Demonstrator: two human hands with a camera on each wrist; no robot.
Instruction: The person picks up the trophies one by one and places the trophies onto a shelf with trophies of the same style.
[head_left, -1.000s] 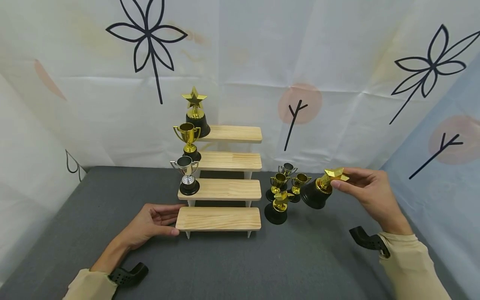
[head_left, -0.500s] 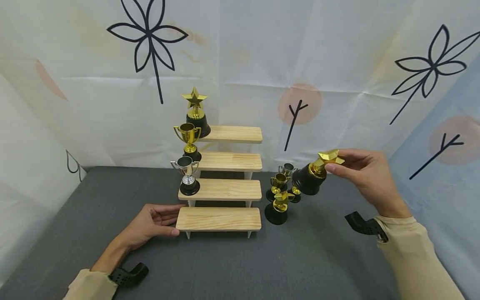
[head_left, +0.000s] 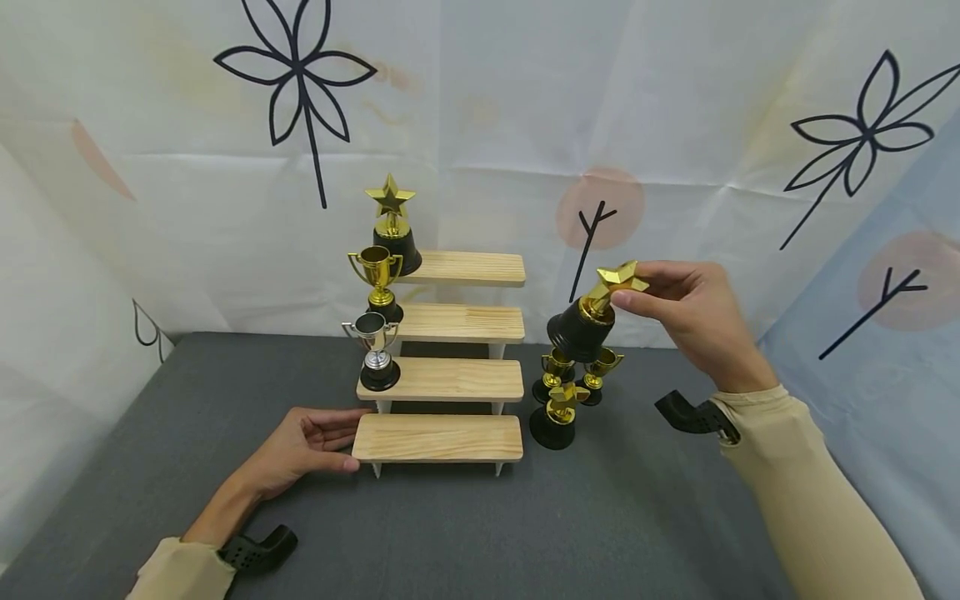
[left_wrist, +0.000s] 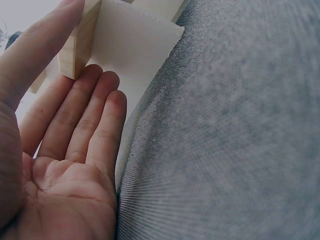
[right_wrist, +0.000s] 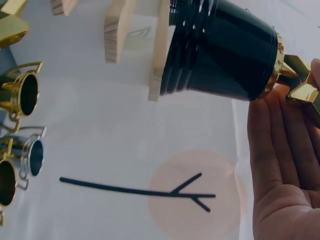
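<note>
My right hand point(head_left: 693, 321) pinches a star trophy by its gold star point(head_left: 618, 282). The trophy's black base point(head_left: 579, 331) hangs tilted in the air above the small trophies right of the shelf. At the left end of the four-step wooden shelf point(head_left: 438, 437), my left hand point(head_left: 288, 454) rests its fairly straight fingers and thumb against the lowest step; the left wrist view shows the palm bare. Down the shelf's left side stand another star trophy point(head_left: 395, 246), a gold cup trophy point(head_left: 379, 271) and a silver cup trophy point(head_left: 377, 350).
Right of the shelf, a small star trophy point(head_left: 553, 423) and two gold cup trophies, one at the right point(head_left: 597, 371), stand on the grey table point(head_left: 480, 542). A silver cup point(right_wrist: 32, 155) appears among them in the right wrist view. A patterned cloth point(head_left: 495, 108) hangs behind.
My right hand has lifted the star trophy and carried it leftward, so it passes over the small cup trophies. The left hand and the shelf have stayed where they were.
</note>
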